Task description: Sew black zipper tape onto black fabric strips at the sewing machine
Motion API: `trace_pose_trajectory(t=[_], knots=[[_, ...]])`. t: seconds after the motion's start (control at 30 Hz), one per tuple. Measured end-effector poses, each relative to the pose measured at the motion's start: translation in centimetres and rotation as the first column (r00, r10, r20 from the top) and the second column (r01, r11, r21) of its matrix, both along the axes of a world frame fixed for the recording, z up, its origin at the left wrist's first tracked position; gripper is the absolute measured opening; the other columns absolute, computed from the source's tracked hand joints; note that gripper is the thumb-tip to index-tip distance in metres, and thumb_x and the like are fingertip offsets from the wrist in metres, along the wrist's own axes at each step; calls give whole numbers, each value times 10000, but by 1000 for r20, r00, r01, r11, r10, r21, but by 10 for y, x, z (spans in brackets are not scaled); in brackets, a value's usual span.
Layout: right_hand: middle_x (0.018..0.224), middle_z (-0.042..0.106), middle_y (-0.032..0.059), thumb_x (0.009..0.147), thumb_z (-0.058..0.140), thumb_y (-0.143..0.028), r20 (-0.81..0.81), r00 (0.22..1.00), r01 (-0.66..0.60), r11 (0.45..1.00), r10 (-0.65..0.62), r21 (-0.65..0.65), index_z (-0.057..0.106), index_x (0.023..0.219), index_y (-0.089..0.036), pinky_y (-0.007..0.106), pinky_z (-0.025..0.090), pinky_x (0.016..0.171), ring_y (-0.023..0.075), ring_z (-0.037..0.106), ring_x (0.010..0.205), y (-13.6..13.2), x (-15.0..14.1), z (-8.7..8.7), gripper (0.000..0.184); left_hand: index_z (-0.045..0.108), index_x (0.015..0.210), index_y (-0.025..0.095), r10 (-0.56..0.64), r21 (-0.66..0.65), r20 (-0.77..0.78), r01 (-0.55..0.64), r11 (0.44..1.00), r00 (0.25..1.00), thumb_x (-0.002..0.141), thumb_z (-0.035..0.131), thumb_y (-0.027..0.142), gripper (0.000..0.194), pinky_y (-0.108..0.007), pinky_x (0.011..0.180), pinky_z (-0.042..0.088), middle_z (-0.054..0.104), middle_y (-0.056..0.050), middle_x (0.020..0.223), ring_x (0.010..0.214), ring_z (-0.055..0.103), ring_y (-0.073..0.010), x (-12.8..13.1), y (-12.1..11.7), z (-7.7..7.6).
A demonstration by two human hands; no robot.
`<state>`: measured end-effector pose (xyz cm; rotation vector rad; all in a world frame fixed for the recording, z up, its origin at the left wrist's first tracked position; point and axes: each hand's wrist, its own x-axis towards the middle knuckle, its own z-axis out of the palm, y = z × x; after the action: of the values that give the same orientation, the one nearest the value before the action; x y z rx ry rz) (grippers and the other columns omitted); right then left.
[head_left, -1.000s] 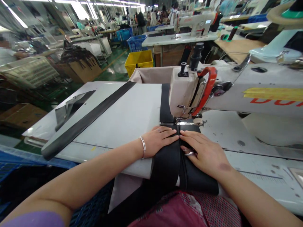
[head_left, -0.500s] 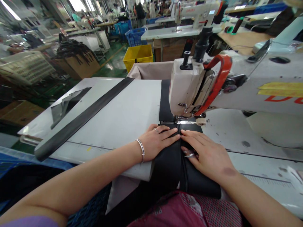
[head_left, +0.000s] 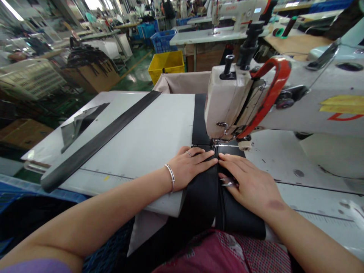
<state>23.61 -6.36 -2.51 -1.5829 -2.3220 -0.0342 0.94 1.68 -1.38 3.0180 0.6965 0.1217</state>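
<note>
A wide black strap (head_left: 204, 197) runs from my lap across the table edge and under the head of a white sewing machine (head_left: 227, 102) with a red guard. My left hand (head_left: 189, 167) lies flat on the strap's left half, fingers stretched toward the needle, a ring and a bracelet on it. My right hand (head_left: 250, 184) presses flat on the right half, with a small metal tool (head_left: 227, 184) tucked under its fingers. The fingertips of both hands meet just in front of the presser foot (head_left: 217, 143).
A long black strip (head_left: 99, 140) lies diagonally across the white table (head_left: 148, 136), with a folded grey piece (head_left: 78, 125) beside it at the left. Behind stand a beige fabric bin (head_left: 182, 81), a yellow crate (head_left: 166, 64), blue crates and other sewing stations with people far off.
The view has drawn closer to the machine head. Both hands stay flat on the strap and have slid slightly toward the needle with it.
</note>
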Motion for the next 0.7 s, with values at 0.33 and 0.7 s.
trace_pose_trajectory(t=[0.33, 0.7], knots=[[1379, 516, 41, 943, 429, -344, 48, 999, -10, 1000, 9, 3, 522, 1291, -206, 402, 532, 912, 215, 485, 1246, 0, 0, 1, 386, 299, 1457, 287, -2, -27, -9, 2, 1000, 1000, 926, 413, 244, 545, -428, 1035, 259, 310, 10, 1524, 1293, 324, -246, -1, 4, 4], [1255, 602, 50, 872, 525, -336, 7, 1000, -18, 998, 18, -55, 592, 1192, -260, 426, 494, 899, 257, 547, 1149, 25, 16, 6, 336, 461, 1366, 326, 55, -223, 112, -29, 974, 992, 811, 525, 159, 583, -382, 1063, 315, 447, 10, 1435, 1271, 417, -219, 0, 38, 4]])
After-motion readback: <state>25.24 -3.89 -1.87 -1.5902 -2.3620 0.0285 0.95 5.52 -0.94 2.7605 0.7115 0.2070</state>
